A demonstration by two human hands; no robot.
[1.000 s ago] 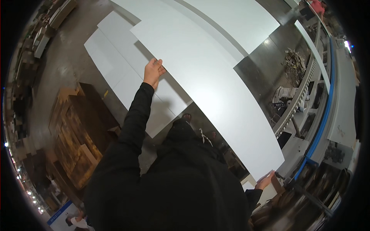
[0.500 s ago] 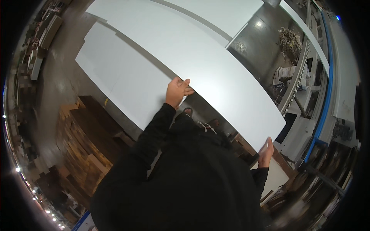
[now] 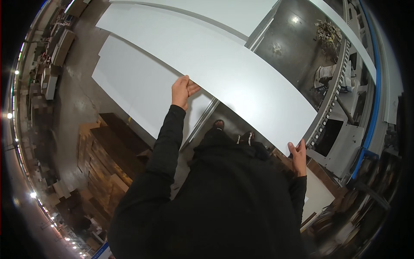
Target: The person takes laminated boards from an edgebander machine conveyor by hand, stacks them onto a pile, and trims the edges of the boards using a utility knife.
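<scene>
A long white panel (image 3: 224, 73) stretches diagonally in front of me, from the upper left down to the right. My left hand (image 3: 183, 92) grips its near edge around the middle, thumb on top and fingers underneath. At the near right corner, my right hand (image 3: 298, 156) holds the same panel, with the thumb over its top and the other fingers partly hidden. Beneath and to the left lies another wide white panel (image 3: 129, 82), apart from my left hand.
Another white surface (image 3: 224, 15) lies beyond the panel. Stacked brown wood boards (image 3: 103, 151) stand at the left. On the right runs a machine rail (image 3: 332, 97) beside a blue bar (image 3: 374, 108). A heap of scraps (image 3: 328, 34) is on the floor.
The held panel has shifted left, away from the machine rail, with both hands still on it. More floor and a metal edge now show near my feet.
</scene>
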